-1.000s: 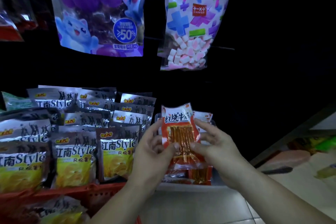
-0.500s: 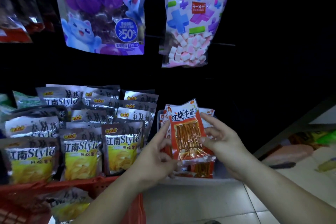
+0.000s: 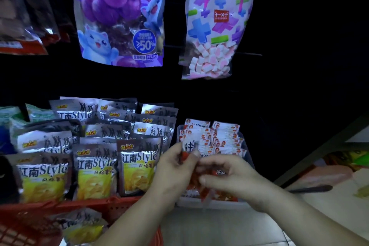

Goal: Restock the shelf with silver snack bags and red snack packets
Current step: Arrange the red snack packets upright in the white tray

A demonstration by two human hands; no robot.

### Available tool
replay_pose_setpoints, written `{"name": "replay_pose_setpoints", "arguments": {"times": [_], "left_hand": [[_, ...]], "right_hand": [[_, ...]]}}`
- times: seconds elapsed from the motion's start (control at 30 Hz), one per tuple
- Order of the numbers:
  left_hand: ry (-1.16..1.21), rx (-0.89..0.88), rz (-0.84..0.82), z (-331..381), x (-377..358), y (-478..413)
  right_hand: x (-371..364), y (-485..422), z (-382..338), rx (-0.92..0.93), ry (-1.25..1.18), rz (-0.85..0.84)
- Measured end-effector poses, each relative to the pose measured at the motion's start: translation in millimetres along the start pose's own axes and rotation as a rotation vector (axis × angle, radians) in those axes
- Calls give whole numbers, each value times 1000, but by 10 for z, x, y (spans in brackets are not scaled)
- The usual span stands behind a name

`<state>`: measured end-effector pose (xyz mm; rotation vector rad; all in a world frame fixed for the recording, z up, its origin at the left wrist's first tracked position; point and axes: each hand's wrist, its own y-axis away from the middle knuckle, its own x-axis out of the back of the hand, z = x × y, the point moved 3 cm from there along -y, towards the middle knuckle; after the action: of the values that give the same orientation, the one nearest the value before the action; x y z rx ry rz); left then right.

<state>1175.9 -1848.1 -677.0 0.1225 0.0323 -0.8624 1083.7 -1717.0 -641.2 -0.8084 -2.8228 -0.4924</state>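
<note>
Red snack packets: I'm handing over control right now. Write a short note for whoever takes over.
Left hand: pinches the top of a red packet at the front of the clear tray.
Right hand: fingers curled over the packet lower down; that area is blurred.
Stock: stacked red packets stand in rows in the tray; silver bags stand in rows to its left.
Done: both rows look well filled.
Left: seat the held packet in the tray, then shelve the spare silver bag lying in the red basket below.
</note>
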Motion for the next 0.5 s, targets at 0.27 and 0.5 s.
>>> {"name": "replay_pose_setpoints", "arguments": {"times": [0.27,0.5], "left_hand": [[266,168,-127,-107,2,51],[96,-27,101,-164,101,55]], "right_hand": [[250,-148,170,20,-137,251],[312,-156,155,110,-60,387]]}}
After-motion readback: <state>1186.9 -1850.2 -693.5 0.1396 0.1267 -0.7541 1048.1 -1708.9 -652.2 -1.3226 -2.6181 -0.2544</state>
